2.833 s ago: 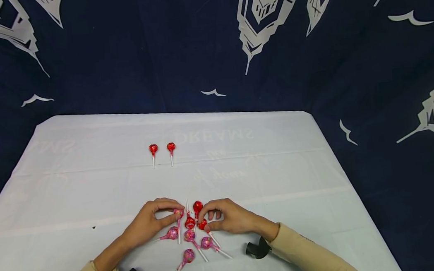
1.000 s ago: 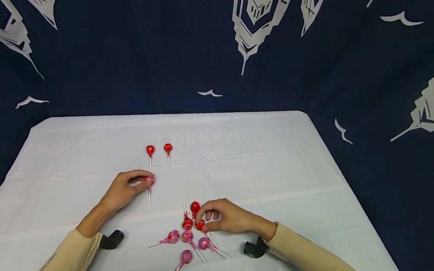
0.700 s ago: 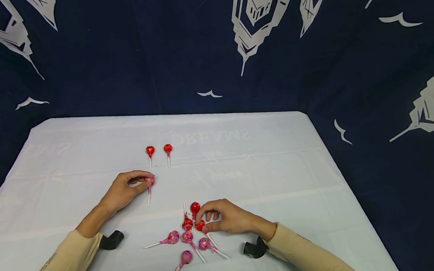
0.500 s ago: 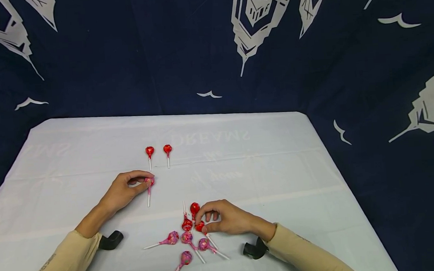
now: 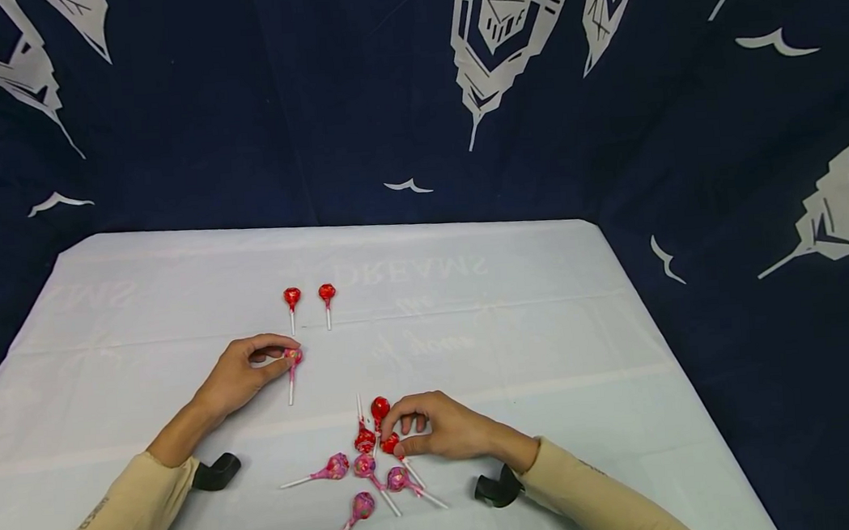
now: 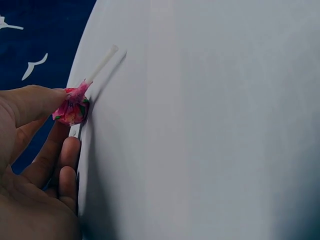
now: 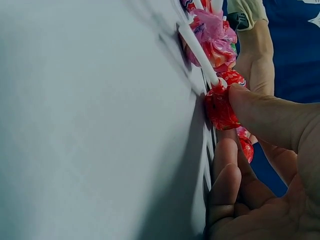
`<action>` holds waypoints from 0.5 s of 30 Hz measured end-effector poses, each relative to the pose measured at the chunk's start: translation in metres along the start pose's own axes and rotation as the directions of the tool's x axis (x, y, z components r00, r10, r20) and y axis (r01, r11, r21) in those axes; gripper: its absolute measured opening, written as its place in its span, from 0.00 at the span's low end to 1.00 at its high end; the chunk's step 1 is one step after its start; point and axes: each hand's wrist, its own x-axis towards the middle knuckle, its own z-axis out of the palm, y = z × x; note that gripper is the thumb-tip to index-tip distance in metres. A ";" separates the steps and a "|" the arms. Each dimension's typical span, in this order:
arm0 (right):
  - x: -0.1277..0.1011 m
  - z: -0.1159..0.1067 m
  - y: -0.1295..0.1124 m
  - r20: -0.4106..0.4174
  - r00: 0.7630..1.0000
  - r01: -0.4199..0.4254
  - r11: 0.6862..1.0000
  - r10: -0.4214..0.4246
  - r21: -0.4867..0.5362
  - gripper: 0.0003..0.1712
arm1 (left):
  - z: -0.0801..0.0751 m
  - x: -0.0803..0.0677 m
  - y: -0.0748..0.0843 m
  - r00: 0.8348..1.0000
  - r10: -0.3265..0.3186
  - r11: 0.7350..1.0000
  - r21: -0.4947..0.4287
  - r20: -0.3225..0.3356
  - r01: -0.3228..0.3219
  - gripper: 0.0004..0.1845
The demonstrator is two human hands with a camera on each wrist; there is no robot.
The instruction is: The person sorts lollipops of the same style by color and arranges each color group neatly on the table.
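My left hand (image 5: 245,373) pinches the head of a pink lollipop (image 5: 293,357) (image 6: 73,107) that lies on the white tablecloth (image 5: 516,324), its stick pointing toward me. Two red lollipops (image 5: 292,297) (image 5: 326,293) lie side by side just beyond it. My right hand (image 5: 434,428) pinches a red lollipop (image 5: 389,443) (image 7: 221,105) at the right edge of a loose pile. That pile holds two more red lollipops (image 5: 380,407) and several pink ones (image 5: 364,465).
Black wrist camera mounts (image 5: 217,472) (image 5: 496,487) sit by both beige sleeves. A dark blue printed backdrop (image 5: 414,95) hangs behind the table. The tablecloth's far edge (image 5: 320,225) and right edge (image 5: 663,348) are in view.
My left hand carried a pink lollipop from the pile up and left to below the two red ones and has kept still for the last second. The right hand has stayed put.
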 end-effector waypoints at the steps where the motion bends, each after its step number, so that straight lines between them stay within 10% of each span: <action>1: 0.000 0.000 0.000 -0.001 1.000 0.000 1.000 0.000 0.000 0.10 | 0.000 0.000 0.000 1.000 0.001 1.000 -0.003 0.000 -0.001 0.12; 15: 0.000 -0.001 0.000 0.006 1.000 -0.003 1.000 0.003 0.010 0.10 | 0.000 -0.001 0.006 1.000 0.006 1.000 0.010 -0.018 -0.006 0.13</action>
